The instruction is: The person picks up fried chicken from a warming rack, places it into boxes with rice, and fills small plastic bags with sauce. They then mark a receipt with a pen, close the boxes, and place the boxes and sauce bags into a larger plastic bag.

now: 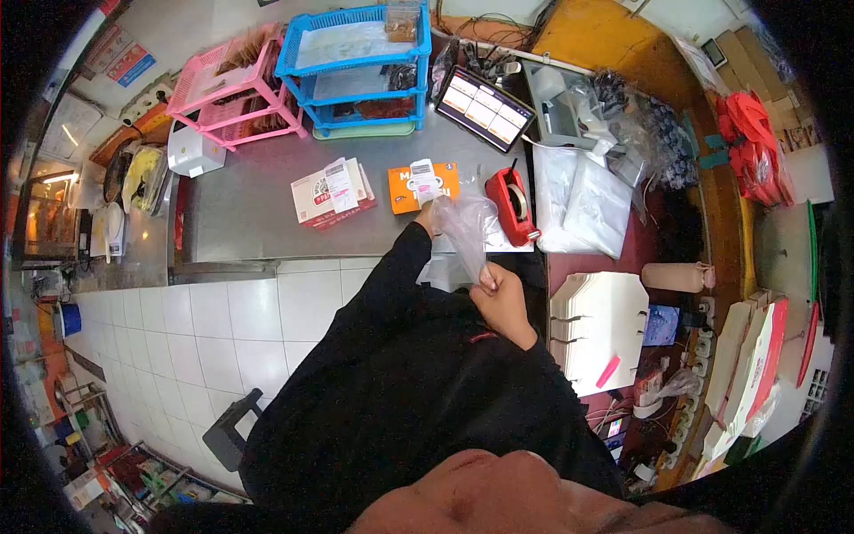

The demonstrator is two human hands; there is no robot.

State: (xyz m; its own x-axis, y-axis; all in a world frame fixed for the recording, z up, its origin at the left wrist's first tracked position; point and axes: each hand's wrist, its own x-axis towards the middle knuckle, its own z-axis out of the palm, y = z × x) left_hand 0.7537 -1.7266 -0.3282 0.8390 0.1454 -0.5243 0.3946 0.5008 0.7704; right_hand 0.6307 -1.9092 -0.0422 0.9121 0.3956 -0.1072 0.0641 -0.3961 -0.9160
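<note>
A clear plastic bag (469, 224) stretches between my two hands, above the front edge of the metal counter (249, 205). My right hand (505, 304) is closed, pinching the bag's lower end. My left hand (430, 219) is at the bag's upper left side and appears to grip it, though the plastic partly covers the fingers. Just beyond the left hand lies an orange box (403, 188) with a white paper slip (425, 178) on top. A red tape dispenser (511, 205) stands right of the bag.
White-and-red boxes (311, 199) with a receipt lie to the left. Blue (356, 69) and pink (253, 76) tiered trays stand behind, beside a tablet (486, 109). Plastic bags (592, 205) are stacked at right, above flattened white boxes (598, 325) and a pink bottle (676, 277).
</note>
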